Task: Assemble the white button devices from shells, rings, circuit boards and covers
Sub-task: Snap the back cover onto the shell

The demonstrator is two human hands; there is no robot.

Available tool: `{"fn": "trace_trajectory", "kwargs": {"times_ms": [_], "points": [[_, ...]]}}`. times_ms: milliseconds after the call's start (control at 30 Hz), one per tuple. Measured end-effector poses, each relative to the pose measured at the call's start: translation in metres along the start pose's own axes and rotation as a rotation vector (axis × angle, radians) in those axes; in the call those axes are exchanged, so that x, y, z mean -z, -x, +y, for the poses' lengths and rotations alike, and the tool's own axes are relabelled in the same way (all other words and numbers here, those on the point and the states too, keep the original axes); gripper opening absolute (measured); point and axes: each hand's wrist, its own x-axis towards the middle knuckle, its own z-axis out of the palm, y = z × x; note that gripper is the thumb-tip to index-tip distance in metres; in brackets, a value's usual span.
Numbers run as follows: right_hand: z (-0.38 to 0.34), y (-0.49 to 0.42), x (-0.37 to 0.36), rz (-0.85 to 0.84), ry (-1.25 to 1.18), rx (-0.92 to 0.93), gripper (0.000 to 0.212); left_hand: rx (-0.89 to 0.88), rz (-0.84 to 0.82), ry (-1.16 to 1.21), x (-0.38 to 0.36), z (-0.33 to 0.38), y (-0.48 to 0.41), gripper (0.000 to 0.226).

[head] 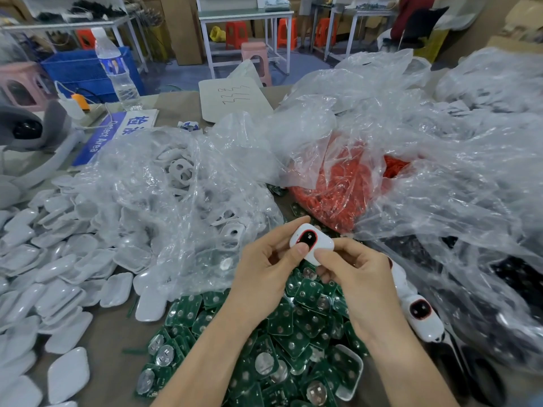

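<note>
Thumbs of left hand (261,265) and right hand (358,274) pinch white device (321,245).

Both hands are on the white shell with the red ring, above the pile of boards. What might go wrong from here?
The shell is pinched only at its edges by the left hand and right hand; a slip would likely drop it among the circuit boards below. The red ring may pop out if pressed unevenly. The plastic bag lies close to the left hand and could snag it.
</note>
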Motion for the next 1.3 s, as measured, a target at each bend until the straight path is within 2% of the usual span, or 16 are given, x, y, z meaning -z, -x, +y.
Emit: {"fn": "trace_trajectory", "kwargs": {"times_ms": [467,600,700,767,833,867,933,1000,1067,1167,1300], "points": [[-0.003,0.013,0.012,-0.046,-0.064,0.008,0.021,-0.047,-0.12,-0.063,-0.002,0.002,0.003,0.034],[-0.006,0.021,0.031,0.077,-0.036,-0.011,0.024,-0.042,-0.209,-0.235,-0.006,0.004,0.006,0.038],[-0.012,0.028,0.056,0.204,-0.075,-0.006,0.026,-0.059,-0.136,-0.303,-0.003,0.013,0.008,0.037],[-0.015,0.03,0.071,0.247,0.011,0.028,0.029,-0.052,0.003,-0.355,0.006,0.018,0.006,0.032],[-0.016,0.033,0.081,0.253,0.148,0.062,0.032,-0.031,0.062,-0.504,0.014,0.022,0.007,0.033],[-0.015,0.034,0.083,0.256,0.232,0.078,0.033,-0.016,0.034,-0.606,0.017,0.023,0.009,0.035],[-0.009,0.039,0.083,0.274,0.41,0.109,0.03,0.004,-0.125,-0.81,0.014,0.021,0.018,0.044],[-0.001,0.042,0.078,0.294,0.517,0.117,0.022,-0.034,-0.323,-0.977,0.0,0.012,0.03,0.054],[0.009,0.042,0.071,0.299,0.576,0.121,0.018,-0.096,-0.451,-1.091,-0.016,0.001,0.036,0.059],[0.017,0.039,0.063,0.288,0.732,0.165,0.017,-0.141,-0.491,-1.168,-0.04,-0.008,0.024,0.055],[0.022,0.038,0.06,0.273,0.858,0.201,0.017,-0.201,-0.415,-1.02,-0.069,-0.004,-0.003,0.048]]}}
